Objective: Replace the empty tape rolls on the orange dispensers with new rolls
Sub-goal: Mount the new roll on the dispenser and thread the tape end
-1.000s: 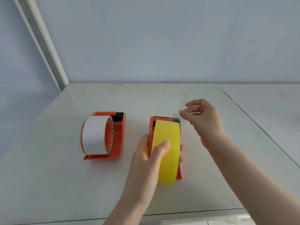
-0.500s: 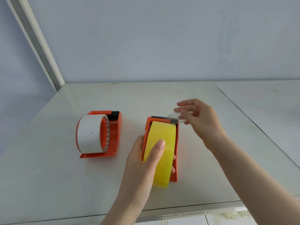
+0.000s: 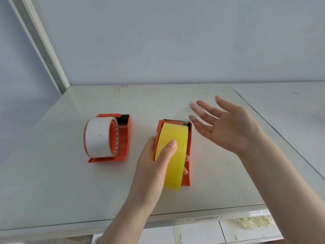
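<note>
Two orange dispensers sit on the white table (image 3: 175, 103). The left orange dispenser (image 3: 125, 138) carries a white tape roll (image 3: 98, 136). The right orange dispenser (image 3: 187, 166) carries a yellow tape roll (image 3: 175, 166). My left hand (image 3: 154, 161) grips the yellow roll and its dispenser, thumb on top of the roll. My right hand (image 3: 225, 125) hovers open to the right of the dispenser's black cutter end (image 3: 186, 122), fingers spread and blurred. A faint clear tape strip seems to run from the cutter toward my right fingers; whether it touches them I cannot tell.
A wall rises behind the table, with a pale metal post (image 3: 40, 44) at the far left corner. A second table surface (image 3: 290, 110) adjoins on the right across a dark seam. Below the front edge lies a clear bag (image 3: 251, 222) of pale bits.
My right hand has let go of the clear tape end it pinched at the cutter and opened, lifting up and right. My left hand keeps its hold on the yellow roll.
</note>
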Action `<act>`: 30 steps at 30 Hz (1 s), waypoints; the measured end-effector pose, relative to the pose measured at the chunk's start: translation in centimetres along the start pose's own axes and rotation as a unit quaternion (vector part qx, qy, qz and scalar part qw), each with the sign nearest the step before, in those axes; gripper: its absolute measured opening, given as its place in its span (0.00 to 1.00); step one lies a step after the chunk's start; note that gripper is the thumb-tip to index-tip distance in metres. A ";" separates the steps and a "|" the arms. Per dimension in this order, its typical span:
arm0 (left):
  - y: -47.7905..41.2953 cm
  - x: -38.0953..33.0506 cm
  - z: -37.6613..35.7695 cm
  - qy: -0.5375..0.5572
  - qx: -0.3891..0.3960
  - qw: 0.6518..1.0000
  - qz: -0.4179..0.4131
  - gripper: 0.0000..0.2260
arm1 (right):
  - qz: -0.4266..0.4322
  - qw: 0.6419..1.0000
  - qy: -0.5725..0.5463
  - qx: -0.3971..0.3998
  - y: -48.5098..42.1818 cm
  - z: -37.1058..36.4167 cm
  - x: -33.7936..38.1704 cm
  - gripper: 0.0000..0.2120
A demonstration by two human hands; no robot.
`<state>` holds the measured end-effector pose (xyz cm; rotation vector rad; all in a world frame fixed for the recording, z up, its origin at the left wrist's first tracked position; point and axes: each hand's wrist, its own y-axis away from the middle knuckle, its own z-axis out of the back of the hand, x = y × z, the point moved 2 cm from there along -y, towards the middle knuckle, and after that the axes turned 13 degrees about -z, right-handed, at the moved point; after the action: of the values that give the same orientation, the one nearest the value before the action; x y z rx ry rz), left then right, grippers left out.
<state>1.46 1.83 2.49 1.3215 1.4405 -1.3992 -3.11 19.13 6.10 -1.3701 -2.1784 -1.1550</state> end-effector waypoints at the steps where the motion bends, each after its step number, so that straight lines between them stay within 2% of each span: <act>1: 0.0 0.0 0.0 0.001 -0.002 1.000 0.002 0.13 | 0.031 0.998 0.047 -0.028 -0.1 0.0 -0.3 0.16; 4: 0.0 -0.1 -0.1 0.006 -0.001 1.000 0.001 0.13 | 0.108 0.954 0.253 -0.123 -0.8 -0.8 -1.5 0.21; 6: 0.0 -0.2 -0.2 0.008 -0.001 1.000 0.002 0.13 | 0.144 0.920 0.319 -0.178 -1.1 -1.5 -1.8 0.24; 9: 0.1 -0.1 -0.2 0.007 -0.003 1.000 0.001 0.13 | 0.162 0.905 0.330 -0.216 -1.3 -2.5 -1.3 0.23; 15: 0.3 -0.1 -0.2 0.017 -0.013 1.000 -0.003 0.12 | 0.206 0.896 0.337 -0.202 -2.1 -3.8 -1.1 0.16; 19: 0.7 -0.2 -0.1 0.018 -0.034 0.999 -0.029 0.11 | 0.238 0.877 0.350 -0.229 -1.7 -2.4 -1.8 0.12; 23: 1.2 -0.2 -0.2 0.017 -0.025 0.999 -0.037 0.10 | 0.271 0.858 0.364 -0.242 -1.2 -1.6 -2.4 0.17; 26: 1.4 0.1 -0.1 0.012 -0.028 0.999 -0.043 0.12 | 0.283 0.848 0.379 -0.238 -0.9 -1.4 -2.4 0.17; 30: 1.8 -0.2 -0.4 0.008 -0.015 0.998 -0.062 0.10 | 0.293 0.838 0.402 -0.223 -0.3 -1.1 -2.7 0.18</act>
<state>3.31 1.99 2.36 1.2460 1.5719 -1.4418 -2.20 16.58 4.98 -1.2323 -0.8498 -1.6174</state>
